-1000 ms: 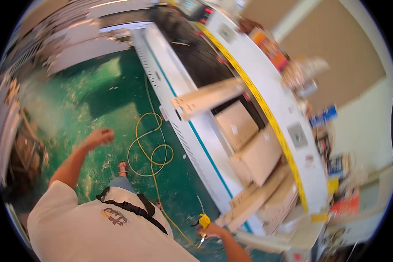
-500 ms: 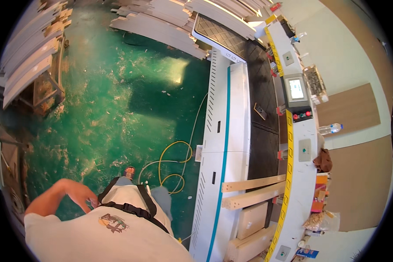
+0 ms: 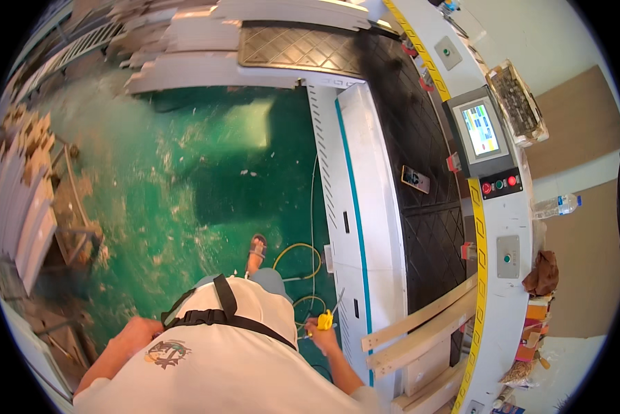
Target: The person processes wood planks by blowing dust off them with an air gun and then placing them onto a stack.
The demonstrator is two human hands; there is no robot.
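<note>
My right hand [image 3: 324, 337], low beside the machine's white side, is closed around a yellow air blow gun [image 3: 326, 319] whose thin nozzle points up and away. A yellow hose [image 3: 298, 257] loops on the floor close by. My left hand [image 3: 139, 331] rests against my waist beside the black strap [image 3: 210, 317]; its fingers are mostly hidden. To my right runs the long machine [image 3: 382, 200] with a dark bed [image 3: 427, 238]. Several pale wooden beams [image 3: 420, 323] lie across its near end.
A phone [image 3: 415, 179] lies on the bed. Beyond are a lit control screen [image 3: 480, 129], push buttons [image 3: 500, 184], a plastic bottle [image 3: 558, 205] and a brown cloth [image 3: 542, 273]. Stacked boards [image 3: 31, 207] stand at the left, with more boards [image 3: 186, 52] at the far end.
My right hand has come into view with the yellow blow gun. My left hand has moved lower, against my waist. The view has shifted, and my foot has stepped forward.
</note>
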